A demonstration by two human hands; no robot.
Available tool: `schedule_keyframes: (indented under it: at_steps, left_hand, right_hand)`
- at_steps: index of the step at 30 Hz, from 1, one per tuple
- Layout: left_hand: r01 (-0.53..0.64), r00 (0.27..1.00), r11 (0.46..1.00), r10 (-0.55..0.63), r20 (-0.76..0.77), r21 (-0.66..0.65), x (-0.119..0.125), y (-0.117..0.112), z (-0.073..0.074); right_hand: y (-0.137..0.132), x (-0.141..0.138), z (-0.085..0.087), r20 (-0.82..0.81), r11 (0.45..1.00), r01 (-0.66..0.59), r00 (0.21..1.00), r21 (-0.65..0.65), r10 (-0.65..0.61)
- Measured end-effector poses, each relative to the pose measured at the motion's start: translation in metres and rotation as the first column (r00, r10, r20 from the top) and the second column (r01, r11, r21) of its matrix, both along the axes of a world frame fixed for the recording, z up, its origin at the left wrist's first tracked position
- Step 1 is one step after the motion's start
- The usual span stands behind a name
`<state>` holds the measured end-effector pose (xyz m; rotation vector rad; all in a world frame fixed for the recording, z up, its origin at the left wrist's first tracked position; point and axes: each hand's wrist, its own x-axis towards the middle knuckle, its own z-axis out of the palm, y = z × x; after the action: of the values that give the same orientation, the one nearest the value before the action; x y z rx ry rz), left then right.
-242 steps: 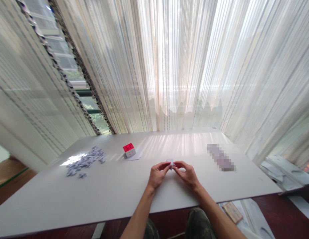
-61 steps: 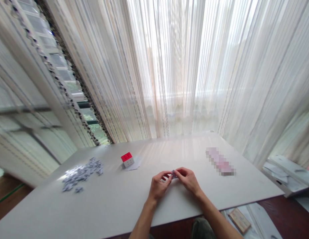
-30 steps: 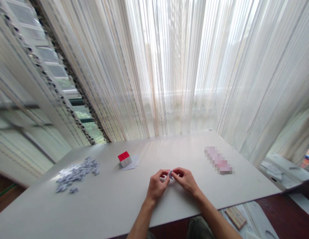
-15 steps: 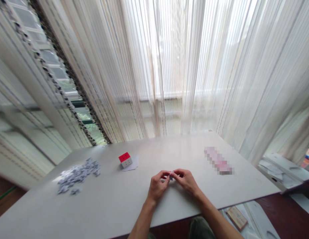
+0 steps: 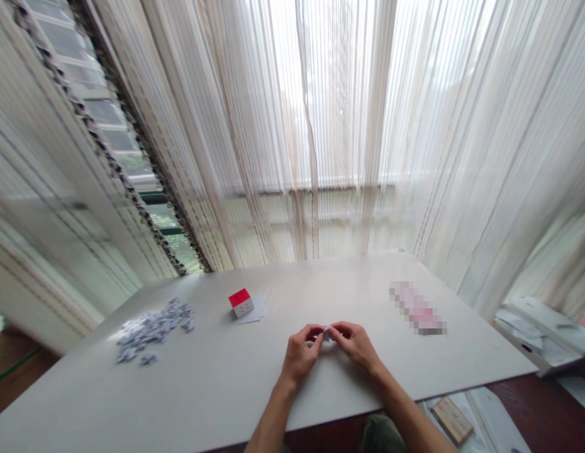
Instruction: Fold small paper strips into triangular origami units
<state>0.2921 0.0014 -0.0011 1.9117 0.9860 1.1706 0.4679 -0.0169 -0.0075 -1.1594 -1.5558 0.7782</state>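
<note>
My left hand (image 5: 302,352) and my right hand (image 5: 353,345) meet near the front of the white table (image 5: 217,384). Between their fingertips they pinch a small piece of folded paper (image 5: 327,335), pale grey-white and mostly covered by the fingers. Both hands are closed on it, thumbs facing each other. Off to the left lies a heap of small folded paper pieces (image 5: 151,330), with one piece (image 5: 148,359) a little apart at its near side. A red-topped white cube (image 5: 241,304) rests on some white paper sheets (image 5: 257,309) beyond my left hand.
A pink blurred-out item (image 5: 417,308) lies on the table's right part. Sheer curtains (image 5: 292,126) hang behind the far edge. To the right stand white drawers (image 5: 547,330) with papers. Below the front edge, a wooden box (image 5: 451,420) sits on a lower white surface.
The camera view has shifted slightly, so the table things appear a bit further right. Both hands keep hold of the folded paper, and a little more of it shows between the fingertips.
</note>
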Motion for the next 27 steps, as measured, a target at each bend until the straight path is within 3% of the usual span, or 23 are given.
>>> schedule_keyframes:
  at_steps: [19, 27]
  left_hand:
    - [0.007, 0.999, 0.997, -0.003, 0.044, -0.079, 0.0017, 0.0008, 0.0032]
    - [-0.042, 0.995, 0.994, 0.050, 0.083, -0.104, 0.0004, 0.0036, 0.0021]
  right_hand:
    - [-0.0006, -0.0017, -0.0008, -0.052, 1.000, -0.020, 0.998, -0.019, 0.019]
    - [-0.0013, -0.0003, 0.0025, 0.040, 0.999, -0.005, 0.999, -0.045, 0.007]
